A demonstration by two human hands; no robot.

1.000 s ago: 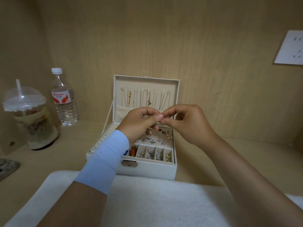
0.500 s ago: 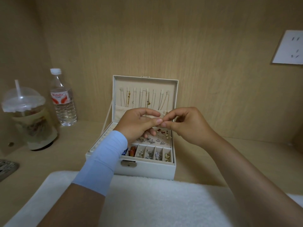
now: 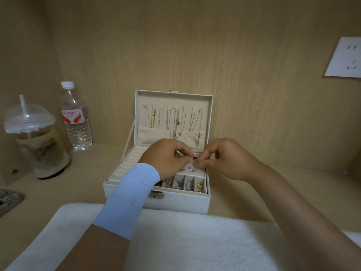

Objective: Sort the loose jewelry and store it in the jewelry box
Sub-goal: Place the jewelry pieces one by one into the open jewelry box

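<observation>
I hold both hands low over the far right of the open jewelry box (image 3: 175, 200), above the earring panel, so the piece can go straight in. My left hand (image 3: 166, 159) pinches a small red earring (image 3: 194, 157); my right hand (image 3: 224, 159) is pinched too, on what I cannot tell.

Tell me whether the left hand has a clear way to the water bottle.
Probably yes: the left hand is over the jewelry box, and the desk toward the water bottle looks bare, the lidded cup standing farther left.
</observation>
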